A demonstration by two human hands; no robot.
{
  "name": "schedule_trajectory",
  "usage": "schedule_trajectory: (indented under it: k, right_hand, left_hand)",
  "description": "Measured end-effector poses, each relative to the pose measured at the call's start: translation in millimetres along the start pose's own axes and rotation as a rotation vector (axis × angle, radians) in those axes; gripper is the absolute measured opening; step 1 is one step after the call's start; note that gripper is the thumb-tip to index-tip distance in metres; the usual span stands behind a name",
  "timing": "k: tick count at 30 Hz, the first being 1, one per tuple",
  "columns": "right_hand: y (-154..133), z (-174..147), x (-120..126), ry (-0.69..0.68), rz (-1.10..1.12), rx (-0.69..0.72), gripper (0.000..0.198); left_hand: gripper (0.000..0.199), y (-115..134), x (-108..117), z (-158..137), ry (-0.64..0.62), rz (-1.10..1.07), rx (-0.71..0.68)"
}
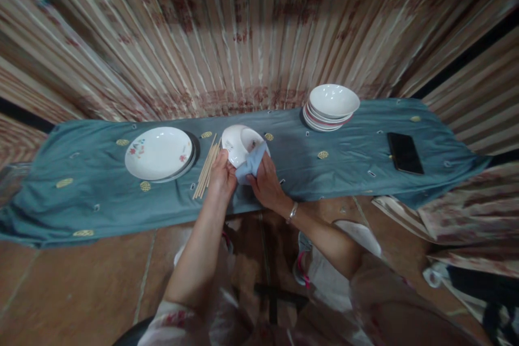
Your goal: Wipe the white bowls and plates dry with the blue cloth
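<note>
A white divided dish [234, 138] with a small printed pattern is between my hands at the middle of the table. My left hand [223, 173] is closed on its near left rim. In my right hand [267, 181] is a bunched light blue cloth [252, 163], which lies against the dish's near right side and covers part of it. Just left of the dish is a bundle of wooden chopsticks [205, 170], close to my left hand. Some of my fingertips are hidden by the cloth and the dish.
Stacked white plates [160, 154] with flower prints stand on the left. Toward the back right is a stack of white bowls [334, 101]. A black phone or tablet [404, 152] lies farther right on the green tablecloth [348, 173]. Behind the table hangs a striped curtain [243, 27].
</note>
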State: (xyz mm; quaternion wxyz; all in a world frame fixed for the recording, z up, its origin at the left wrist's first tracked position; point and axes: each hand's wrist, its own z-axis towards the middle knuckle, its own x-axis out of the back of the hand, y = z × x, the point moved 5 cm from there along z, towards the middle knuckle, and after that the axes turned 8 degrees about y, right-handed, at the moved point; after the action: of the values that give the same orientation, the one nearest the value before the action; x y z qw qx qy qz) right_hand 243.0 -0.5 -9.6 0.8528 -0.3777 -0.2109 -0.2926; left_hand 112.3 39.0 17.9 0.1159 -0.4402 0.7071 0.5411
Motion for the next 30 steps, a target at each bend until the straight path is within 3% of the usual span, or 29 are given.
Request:
schedule_trajectory:
  k: [8,12,20,30]
  right_hand:
    - [-17.8,21.9,-2.4,-0.072,-0.050,0.054,0.063]
    - [-21.6,28.2,0.8,-0.052,-0.019,0.062,0.063]
    - [-30.1,46.2,20.3,-0.033,0.018,0.014,0.058]
    - [-29.4,63.2,46.2,-0.042,0.015,0.101,0.056]
  left_hand:
    - [0.018,-3.8,-2.6,-4.3,-0.120,0.086,-0.049]
    - [0.010,-1.9,-9.0,-14.4,-0.127,0.083,-0.053]
    - [0.010,-5.9,-21.0,-31.1,-0.174,0.145,-0.032]
    - [0.002,-9.0,-24.2,-37.4,-0.270,0.235,-0.003]
